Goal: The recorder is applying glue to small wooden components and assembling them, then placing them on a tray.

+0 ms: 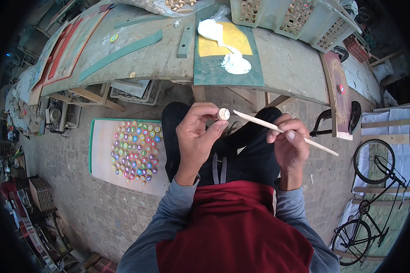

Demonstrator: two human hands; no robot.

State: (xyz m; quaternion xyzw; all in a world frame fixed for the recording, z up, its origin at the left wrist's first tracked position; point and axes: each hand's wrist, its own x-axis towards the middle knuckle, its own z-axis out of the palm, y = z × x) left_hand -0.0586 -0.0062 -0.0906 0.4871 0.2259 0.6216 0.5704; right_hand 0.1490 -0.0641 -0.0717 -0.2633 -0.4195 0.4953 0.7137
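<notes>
While the left hand (197,136) pinches a small wooden disc (223,113), the right hand (290,143) grips a thin wooden stick (259,122) pointing up-left at it.

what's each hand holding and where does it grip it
The left hand pinches a small round wooden piece at its rim between fingertips. The right hand holds a thin wooden stick around its middle.

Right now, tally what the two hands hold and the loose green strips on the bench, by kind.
Small round pale wooden disc, pinched in the left hand: 1
Thin pale wooden stick, held in the right hand: 1
Green flat strips on the wooden bench, one long curved, one short, one thin: 3
Total: 5
</notes>
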